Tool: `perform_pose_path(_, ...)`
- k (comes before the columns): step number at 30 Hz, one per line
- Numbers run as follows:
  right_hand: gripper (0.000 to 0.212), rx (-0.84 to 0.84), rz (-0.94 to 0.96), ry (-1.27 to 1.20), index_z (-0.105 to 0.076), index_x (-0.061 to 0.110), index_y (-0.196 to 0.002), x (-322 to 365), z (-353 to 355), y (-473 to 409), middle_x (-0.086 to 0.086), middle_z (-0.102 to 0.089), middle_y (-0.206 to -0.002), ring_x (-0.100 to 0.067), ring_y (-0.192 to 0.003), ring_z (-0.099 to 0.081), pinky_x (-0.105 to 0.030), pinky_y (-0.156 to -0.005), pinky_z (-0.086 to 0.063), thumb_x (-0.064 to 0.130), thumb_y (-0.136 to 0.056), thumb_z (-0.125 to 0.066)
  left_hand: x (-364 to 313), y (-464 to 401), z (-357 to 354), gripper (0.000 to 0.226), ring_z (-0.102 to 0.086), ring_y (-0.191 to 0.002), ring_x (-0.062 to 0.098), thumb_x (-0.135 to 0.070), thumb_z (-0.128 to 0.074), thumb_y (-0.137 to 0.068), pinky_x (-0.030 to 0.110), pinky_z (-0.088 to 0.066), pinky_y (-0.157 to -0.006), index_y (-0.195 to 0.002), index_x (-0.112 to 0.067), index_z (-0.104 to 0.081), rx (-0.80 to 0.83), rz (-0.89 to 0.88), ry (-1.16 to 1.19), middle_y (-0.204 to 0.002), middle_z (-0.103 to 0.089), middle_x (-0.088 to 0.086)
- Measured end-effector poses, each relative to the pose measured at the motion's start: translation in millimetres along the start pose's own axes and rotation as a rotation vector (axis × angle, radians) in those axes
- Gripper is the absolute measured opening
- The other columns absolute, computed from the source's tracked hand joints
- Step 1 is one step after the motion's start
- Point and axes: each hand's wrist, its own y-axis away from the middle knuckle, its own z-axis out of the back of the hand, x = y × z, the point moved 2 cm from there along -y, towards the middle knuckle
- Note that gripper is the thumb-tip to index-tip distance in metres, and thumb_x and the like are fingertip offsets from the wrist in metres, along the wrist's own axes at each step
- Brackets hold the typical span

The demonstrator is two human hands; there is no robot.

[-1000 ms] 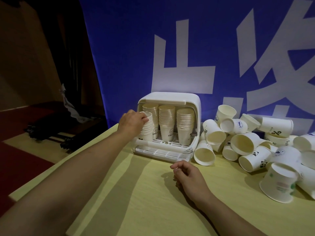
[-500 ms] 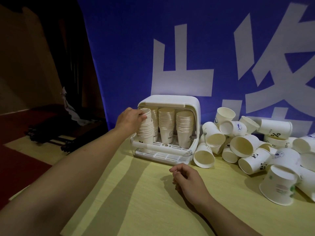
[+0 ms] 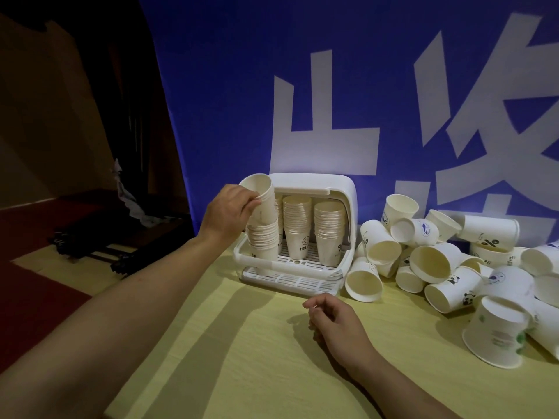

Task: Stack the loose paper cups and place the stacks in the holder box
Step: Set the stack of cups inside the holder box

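Pale yellow wood-grain tabletop (image 3: pixel 248 352) fills the lower view, its left edge dropping off to a dim floor with a dark red carpet (image 3: pixel 27 297) and a low black frame (image 3: pixel 99 246) lying on it. Behind the table hangs a blue banner (image 3: pixel 230 86) with large white characters; to its left the room is dark.

Against the banner stands the white holder box (image 3: pixel 335 189), its front open and a slotted tray at its foot. Inside are a middle stack (image 3: pixel 297 225) and a right stack (image 3: pixel 329 232) of paper cups, upright on the rack. At the box's left front stands a left stack (image 3: pixel 262 240) — the left hand (image 3: pixel 228 211) pinches a short upper stack (image 3: pixel 262 201) by its rims, tilted leftward at the top of that stack and standing higher than the box's opening. Whether it is seated or lifted clear I cannot tell.

Right of the box lies a heap of loose cups (image 3: pixel 453 261), most on their sides, one upside down at the near right — it crowds right up to the box's side. The right hand (image 3: pixel 335 323) rests on the table before the box, fingers loosely curled, holding nothing.
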Motion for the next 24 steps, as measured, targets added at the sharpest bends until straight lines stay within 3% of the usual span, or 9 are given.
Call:
perform_pose_path(4,0.025,-0.258,0.192,-0.05,-0.065,0.031,-0.103,10.1,5.8,4.8,0.005,-0.061,-0.08,-0.011,-0.066,-0.05,-0.022,-0.058,-0.044,0.007,-0.097,-0.059,-25.9,-1.2,7.1,0.035,-0.057,-0.093,0.026,-0.033,-0.051,-0.101,0.035,-0.047,-0.074,-0.1,-0.003,-0.069,-0.128,-0.075,0.093,-0.094,-0.069,0.009)
perform_pose_path(8,0.062,-0.377,0.367,0.043,-0.043,0.038,-0.138,12.9,9.9,8.5,0.016,-0.054,-0.115,-0.008,-0.09,-0.053,-0.021,-0.072,-0.048,0.016,-0.088,-0.072,-65.5,32.0,-11.0,0.043,-0.048,-0.094,0.015,-0.04,-0.042,-0.101,0.031,-0.041,-0.079,-0.097,-0.006,-0.068,0.095,-0.125,0.251,-0.095,-0.066,0.007)
perform_pose_path(12,0.089,-0.344,0.348,0.106,-0.022,0.047,-0.15,12.5,13.5,10.3,0.023,-0.044,-0.133,0.0,-0.107,-0.053,-0.018,-0.083,-0.047,0.037,-0.078,-0.073,-90.9,70.6,-26.8,0.042,-0.05,-0.093,0.013,-0.04,-0.042,-0.1,0.027,-0.04,-0.081,-0.101,-0.006,-0.068,0.247,-0.175,0.357,-0.098,-0.068,0.007)
perform_pose_path(15,0.087,-0.274,0.361,0.127,-0.019,0.057,-0.146,13.7,14.2,13.6,0.024,-0.048,-0.134,0.003,-0.114,-0.054,-0.02,-0.088,-0.05,0.036,-0.082,-0.075,-106.9,89.1,-32.0,0.045,-0.053,-0.095,0.016,-0.043,-0.04,-0.1,0.033,-0.043,-0.082,-0.105,-0.008,-0.067,0.344,-0.176,0.365,-0.101,-0.066,0.006)
perform_pose_path(19,0.07,-0.253,0.35,0.132,-0.035,0.059,-0.132,17.2,14.3,15.0,0.047,-0.048,-0.118,0.005,-0.112,-0.055,-0.018,-0.081,-0.054,0.026,-0.087,-0.077,-111.0,96.6,-35.3,0.038,-0.051,-0.096,0.012,-0.039,-0.046,-0.101,0.033,-0.047,-0.082,-0.105,-0.009,-0.069,0.349,-0.191,0.4,-0.1,-0.068,0.005)
perform_pose_path(24,0.066,-0.28,0.344,0.143,-0.038,0.061,-0.125,16.3,14.9,14.0,0.042,-0.05,-0.119,0.005,-0.111,-0.056,-0.023,-0.08,-0.057,0.027,-0.084,-0.079,-98.7,95.8,-32.1,0.045,-0.055,-0.107,0.012,-0.052,-0.044,-0.097,0.034,-0.048,-0.089,-0.115,-0.02,-0.069,0.361,-0.103,0.413,-0.113,-0.066,-0.004)
